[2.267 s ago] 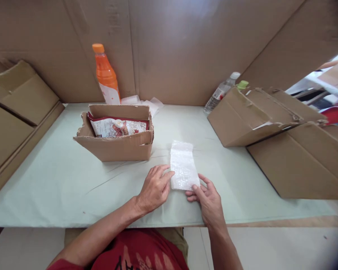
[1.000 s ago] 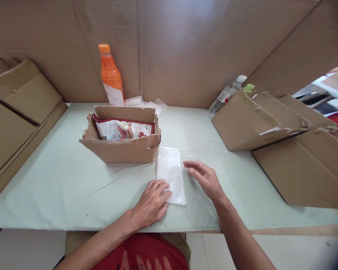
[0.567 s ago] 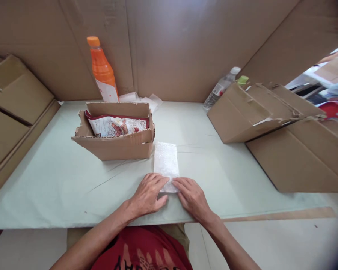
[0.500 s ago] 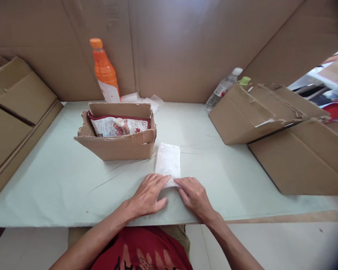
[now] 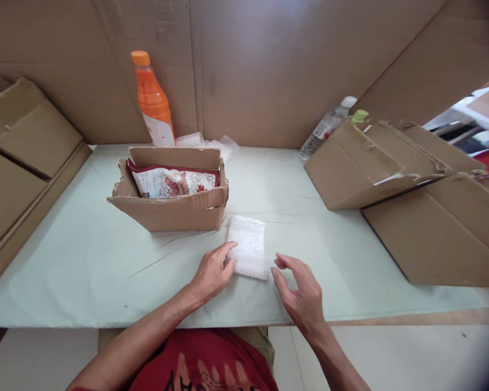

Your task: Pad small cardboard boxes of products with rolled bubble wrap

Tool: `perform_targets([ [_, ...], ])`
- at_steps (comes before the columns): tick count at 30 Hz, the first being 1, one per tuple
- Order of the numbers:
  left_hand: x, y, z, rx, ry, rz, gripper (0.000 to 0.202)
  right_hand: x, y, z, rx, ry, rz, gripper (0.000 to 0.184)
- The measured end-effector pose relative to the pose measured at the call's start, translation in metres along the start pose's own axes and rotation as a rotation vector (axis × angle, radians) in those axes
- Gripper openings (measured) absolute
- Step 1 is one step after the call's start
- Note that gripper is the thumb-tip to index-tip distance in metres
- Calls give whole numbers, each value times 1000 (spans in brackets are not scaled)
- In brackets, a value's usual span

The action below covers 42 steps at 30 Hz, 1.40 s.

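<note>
A folded piece of bubble wrap [image 5: 248, 247] lies flat on the pale green tablecloth [image 5: 309, 239] in front of me. At its left edge is my left hand [image 5: 214, 271], thumb and forefinger apart and touching or nearly touching the wrap. My right hand [image 5: 299, 290] hovers just to the right of it, fingers curved and parted, with nothing in them. Behind the wrap to the left stands an open cardboard box [image 5: 179, 214], holding a white and dark red printed packet [image 5: 171, 180].
An orange bottle [image 5: 152, 98] and some crumpled clear plastic [image 5: 212, 144] are at the back. A clear bottle [image 5: 326, 127] leans behind cardboard boxes [image 5: 432, 228] on the right. More cardboard [image 5: 20, 136] stands at the left, and a tall cardboard wall [image 5: 244, 70] closes the rear.
Both hands have come off the near end of the bubble wrap and moved apart, the right one farther. The wrap has turned slightly and shifted a little toward me.
</note>
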<state>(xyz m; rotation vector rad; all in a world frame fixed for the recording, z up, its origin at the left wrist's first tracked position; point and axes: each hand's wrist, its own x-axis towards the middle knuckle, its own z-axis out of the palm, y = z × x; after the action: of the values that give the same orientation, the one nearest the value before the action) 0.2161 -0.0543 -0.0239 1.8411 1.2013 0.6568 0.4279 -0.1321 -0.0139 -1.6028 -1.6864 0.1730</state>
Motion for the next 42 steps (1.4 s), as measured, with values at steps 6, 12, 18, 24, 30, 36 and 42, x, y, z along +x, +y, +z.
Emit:
perform_targets([
  [6, 6, -3, 4, 63, 7, 2, 46, 1, -3, 18, -184, -235, -398, 30],
  [12, -13, -6, -4, 134, 135, 357, 43, 11, 5, 26, -138, -214, -368, 24],
  [18, -22, -8, -10, 123, 14, 402, 40, 11, -2, 9, 192, -426, -63, 24],
  [24, -18, -2, -11, 65, -64, 197, 36, 14, -2, 2, 287, -542, 250, 37],
  [30, -5, 1, -10, 118, -78, 21, 42, 13, 3, 6, 138, -319, 176, 43],
  [36, 4, 0, -2, 219, -11, 44, 42, 18, 21, 22, -82, -207, -40, 40],
  [42, 6, 2, 0, 282, -1, 14, 46, 24, 34, 32, -176, -294, -53, 41],
])
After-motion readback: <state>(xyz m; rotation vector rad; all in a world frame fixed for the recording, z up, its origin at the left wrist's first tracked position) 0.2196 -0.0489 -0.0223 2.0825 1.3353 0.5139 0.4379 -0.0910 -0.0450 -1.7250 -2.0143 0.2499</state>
